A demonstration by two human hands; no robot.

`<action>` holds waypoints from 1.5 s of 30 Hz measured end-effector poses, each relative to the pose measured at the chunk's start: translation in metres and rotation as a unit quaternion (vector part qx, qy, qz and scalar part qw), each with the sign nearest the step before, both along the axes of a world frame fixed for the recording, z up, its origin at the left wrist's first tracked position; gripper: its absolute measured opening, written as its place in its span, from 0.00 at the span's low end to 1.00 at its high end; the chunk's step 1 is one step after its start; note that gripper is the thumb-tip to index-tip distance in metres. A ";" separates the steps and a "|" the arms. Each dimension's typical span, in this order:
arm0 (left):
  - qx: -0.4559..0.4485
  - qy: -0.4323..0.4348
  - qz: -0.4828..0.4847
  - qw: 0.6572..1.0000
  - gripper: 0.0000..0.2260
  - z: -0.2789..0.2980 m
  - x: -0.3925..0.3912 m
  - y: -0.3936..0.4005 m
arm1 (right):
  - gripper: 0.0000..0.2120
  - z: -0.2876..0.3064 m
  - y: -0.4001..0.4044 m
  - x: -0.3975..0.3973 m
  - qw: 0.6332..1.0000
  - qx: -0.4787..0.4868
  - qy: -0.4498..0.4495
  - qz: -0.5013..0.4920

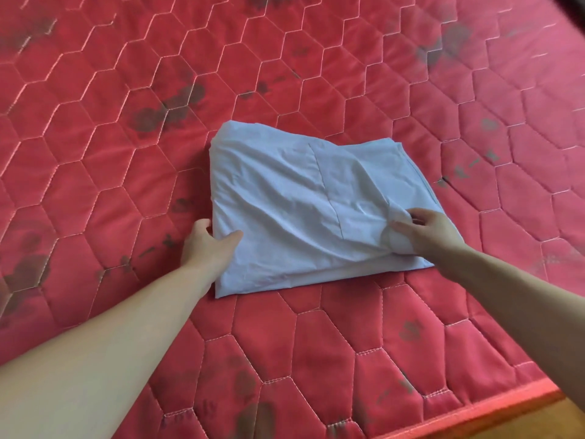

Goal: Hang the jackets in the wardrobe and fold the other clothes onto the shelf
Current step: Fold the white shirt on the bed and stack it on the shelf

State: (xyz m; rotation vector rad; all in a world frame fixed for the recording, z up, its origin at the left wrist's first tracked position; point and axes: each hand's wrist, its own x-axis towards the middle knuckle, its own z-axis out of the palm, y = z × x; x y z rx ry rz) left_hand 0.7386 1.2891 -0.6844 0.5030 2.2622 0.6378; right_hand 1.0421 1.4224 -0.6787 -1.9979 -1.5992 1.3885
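From the head camera, looking down: a folded pale blue garment (304, 204) lies flat on a red quilted mattress (316, 343), and both bare arms reach in from the near edge to meet it.

The left hand (207, 245) is at the garment's left edge, close to the near corner. Its thumb lies on top of the cloth, pointing toward the other hand, while the fingers (201, 224) curl round the edge just outside the fold, so this hand grips the left side of the garment.

Over to the right hand (427, 232), which sits on top of the cloth near its right near corner. The fingers (422, 213) and thumb are drawn together with a small bunch of fabric between them, a pinch on the top layer, and the cloth puckers into creases that run away from that pinch toward the left hand.

Between the two hands the garment shows a stitched seam running from the far side toward the near edge, with soft wrinkles on either side. Beyond the fingers the folded cloth stretches to a squared far edge. Under the wrists, its near edge shows stacked layers.

The mattress spreads out all round both hands, stitched in hexagons and marked with dark blotches. Near the right forearm, a raised red border (474, 410) and a strip of orange-brown surface (522, 423) beyond it
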 end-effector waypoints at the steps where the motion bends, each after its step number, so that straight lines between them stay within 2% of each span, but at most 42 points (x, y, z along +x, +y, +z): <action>1: -0.003 -0.002 0.001 1.000 0.25 0.000 0.000 0.000 | 0.07 0.000 0.000 0.000 1.000 0.001 0.011 -0.009; 3: -0.008 -0.014 0.003 1.000 0.21 -0.002 -0.001 0.000 | 0.06 0.000 0.000 -0.002 1.000 0.007 0.013 -0.009; 6: -0.014 -0.048 0.014 0.999 0.17 -0.006 -0.002 -0.001 | 0.08 0.000 -0.003 -0.003 0.990 0.062 -0.115 0.057; 8: -0.002 -0.076 0.023 0.997 0.14 -0.008 -0.001 -0.002 | 0.15 -0.001 -0.008 -0.006 0.966 0.157 -0.193 0.077; 11: 0.008 -0.109 0.040 0.993 0.11 -0.012 -0.004 -0.003 | 0.24 -0.004 -0.027 -0.024 0.922 0.281 -0.198 0.177; 13: 0.013 -0.119 0.042 0.992 0.09 -0.012 -0.006 -0.005 | 0.25 -0.012 -0.046 -0.036 0.895 0.308 -0.198 0.254; 15: 0.025 -0.132 0.040 0.990 0.06 -0.012 -0.007 -0.006 | 0.25 -0.023 -0.057 -0.037 0.888 0.301 -0.212 0.275; 18: 0.052 -0.152 0.027 0.987 0.05 -0.007 -0.008 -0.007 | 0.26 -0.030 -0.053 -0.028 0.925 0.246 -0.220 0.190; 21: 0.063 -0.180 0.039 0.981 0.05 -0.008 -0.009 -0.008 | 0.31 -0.019 -0.044 -0.023 0.945 0.248 -0.200 0.072; 24: 0.050 -0.211 0.057 0.974 0.06 -0.016 -0.008 -0.014 | 0.25 -0.012 -0.036 -0.014 0.951 0.251 -0.179 -0.003; 26: 0.044 -0.226 0.065 0.971 0.07 -0.018 -0.005 -0.015 | 0.18 -0.009 -0.031 -0.008 0.962 0.182 -0.200 -0.023; 28: 0.040 -0.228 0.070 0.970 0.09 -0.018 -0.003 -0.014 | 0.20 -0.006 -0.025 -0.001 0.974 0.125 -0.189 -0.019; 30: 0.040 -0.228 0.071 0.970 0.09 -0.017 -0.002 -0.013 | 0.22 -0.001 -0.018 0.008 0.984 0.116 -0.132 -0.027; 33: 0.037 -0.219 0.064 0.973 0.08 -0.018 0.000 -0.010 | 0.22 0.007 -0.014 0.023 0.988 0.120 -0.083 -0.049; 39: 0.012 -0.196 0.046 0.979 0.08 -0.019 0.004 -0.006 | 0.18 -0.003 -0.026 0.049 0.986 0.092 -0.116 -0.074; 43: 0.007 -0.188 0.036 0.981 0.06 -0.015 0.006 -0.006 | 0.12 -0.007 -0.026 0.049 0.980 0.057 -0.052 -0.184; 45: 0.003 -0.178 0.029 0.984 0.09 -0.015 0.006 -0.006 | 0.13 -0.010 -0.025 0.051 0.974 0.054 -0.026 -0.217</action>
